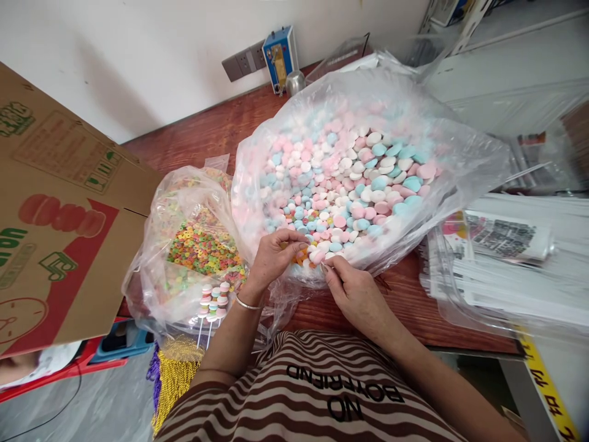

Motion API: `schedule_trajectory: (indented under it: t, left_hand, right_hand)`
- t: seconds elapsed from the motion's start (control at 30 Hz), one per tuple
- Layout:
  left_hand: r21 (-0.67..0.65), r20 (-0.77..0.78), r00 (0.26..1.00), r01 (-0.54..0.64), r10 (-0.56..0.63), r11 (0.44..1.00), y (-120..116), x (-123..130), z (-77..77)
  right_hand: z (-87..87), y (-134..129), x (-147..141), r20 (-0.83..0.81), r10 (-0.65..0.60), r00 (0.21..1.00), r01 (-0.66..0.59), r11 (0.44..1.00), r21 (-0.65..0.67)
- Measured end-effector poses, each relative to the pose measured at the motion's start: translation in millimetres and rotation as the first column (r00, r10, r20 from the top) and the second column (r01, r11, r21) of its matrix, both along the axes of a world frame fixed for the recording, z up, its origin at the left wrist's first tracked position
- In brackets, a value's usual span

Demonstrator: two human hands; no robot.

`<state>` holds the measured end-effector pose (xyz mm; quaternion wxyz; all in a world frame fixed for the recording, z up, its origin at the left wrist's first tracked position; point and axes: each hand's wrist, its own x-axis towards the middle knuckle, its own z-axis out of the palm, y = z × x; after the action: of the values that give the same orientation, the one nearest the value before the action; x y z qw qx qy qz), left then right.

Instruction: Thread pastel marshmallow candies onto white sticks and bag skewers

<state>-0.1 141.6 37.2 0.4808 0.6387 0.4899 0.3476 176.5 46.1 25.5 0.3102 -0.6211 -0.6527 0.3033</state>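
Observation:
A large clear plastic bag (478, 147) lies spread wide on the table, full of pink, white and pale blue round candies (363, 172). At its near edge, my left hand (276, 256) is closed in a pinch beside some small orange and yellow pieces. My right hand (352, 287) pinches too, its fingertips close to the left ones, among the candies. What either pinch holds is too small to make out. To the left, another clear bag (159, 245) holds small colourful ring-shaped pieces (197, 245). On it lie several stacked candy skewers (214, 301) on white sticks.
A cardboard box (69, 202) stands at the left. At the right are white sticks (515, 288) in clear plastic wrap and a printed packet (506, 236). A blue device (280, 58) stands by the wall sockets (243, 61). Gold fringed material (177, 374) hangs below the table.

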Motion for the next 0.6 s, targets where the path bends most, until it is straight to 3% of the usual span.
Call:
schedule_trajectory:
  t: [0.23,0.33,0.4,0.5,0.6]
  left_hand:
    - [0.192,-0.038,0.998,0.054,-0.048,0.98,-2.8,0.7,5.9]
    - [0.269,-0.192,0.981,0.043,0.009,0.962,4.5,-5.9,5.7]
    - [0.348,-0.386,0.922,0.17,-0.025,0.922,10.1,-10.7,4.0]
    - [0.346,-0.642,0.758,0.418,-0.112,0.84,12.9,-13.4,2.7]
    - [0.294,-0.779,0.619,0.501,-0.099,0.814,9.5,-10.3,4.8]
  right_hand:
    - [-4.5,4.8,-5.0,-0.102,-0.08,0.991,0.091,0.99,0.108]
    - [-3.7,5.9,-0.3,-0.141,-0.119,0.983,0.14,0.979,0.15]
    - [-3.0,5.5,3.3,-0.141,-0.126,0.982,0.149,0.975,0.165]
    - [-3.4,3.7,6.3,-0.137,-0.128,0.982,0.149,0.976,0.16]
    - [-5.4,2.3,6.6,-0.128,-0.126,0.984,0.144,0.979,0.143]
